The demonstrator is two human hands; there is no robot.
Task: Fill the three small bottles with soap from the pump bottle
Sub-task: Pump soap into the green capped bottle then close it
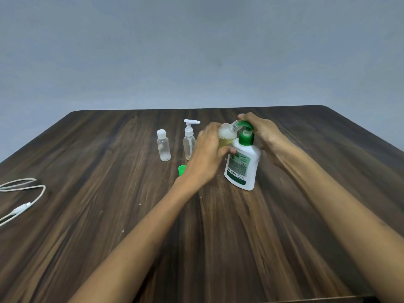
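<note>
While the right hand point(265, 136) presses the one pump bottle point(242, 165) on the table point(109, 215), the left hand point(206, 154) grips one tilted small bottle point(227, 134) at its spout; two capped bottles point(163, 145) stand left, one green cap point(181, 169) nearby.

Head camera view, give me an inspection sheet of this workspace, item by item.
Surface: dark wood-grain table, a few pale specks.
Job's things: white soap pump bottle, green pump head; tilted small bottle at its nozzle, part-filled, foamy; capped small bottle and small pump-top bottle upright, looking empty.
Clutter: loose green cap.
Grippers: left hand grips tilted bottle; right hand on the pump head.
Cables: white cable at the left edge.
Surroundings: plain grey wall.
</note>
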